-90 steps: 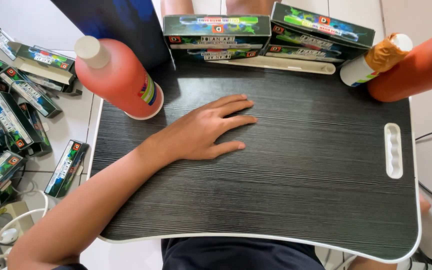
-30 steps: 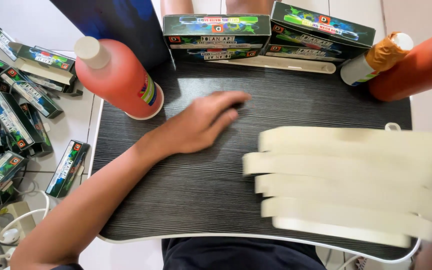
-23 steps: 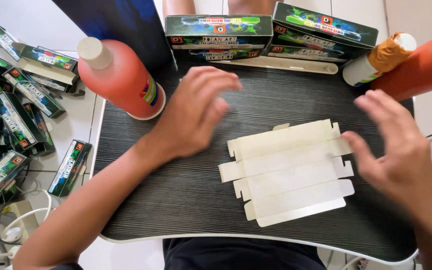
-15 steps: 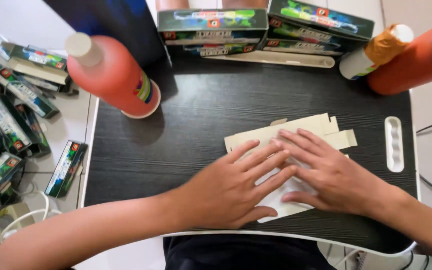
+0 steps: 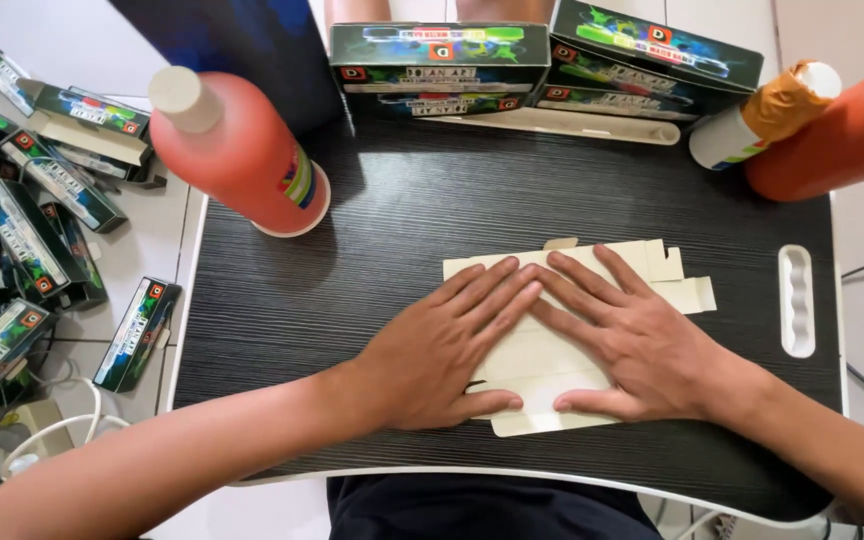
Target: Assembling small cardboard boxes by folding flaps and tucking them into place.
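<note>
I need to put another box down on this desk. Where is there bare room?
The desk is bare between the red bottle and the left hand, and between the cardboard sheet and the boxes at the far edge. The sheet fills the middle under both hands, right hand; the far edge is crowded.

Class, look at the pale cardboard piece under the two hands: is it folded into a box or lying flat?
Flat. The cardboard blank lies spread on the black tabletop, flaps out, pressed by left hand and right hand.

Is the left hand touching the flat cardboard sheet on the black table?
Touching. The head view shows the left hand lying palm down on the flat cardboard sheet, fingers spread over it.
</note>
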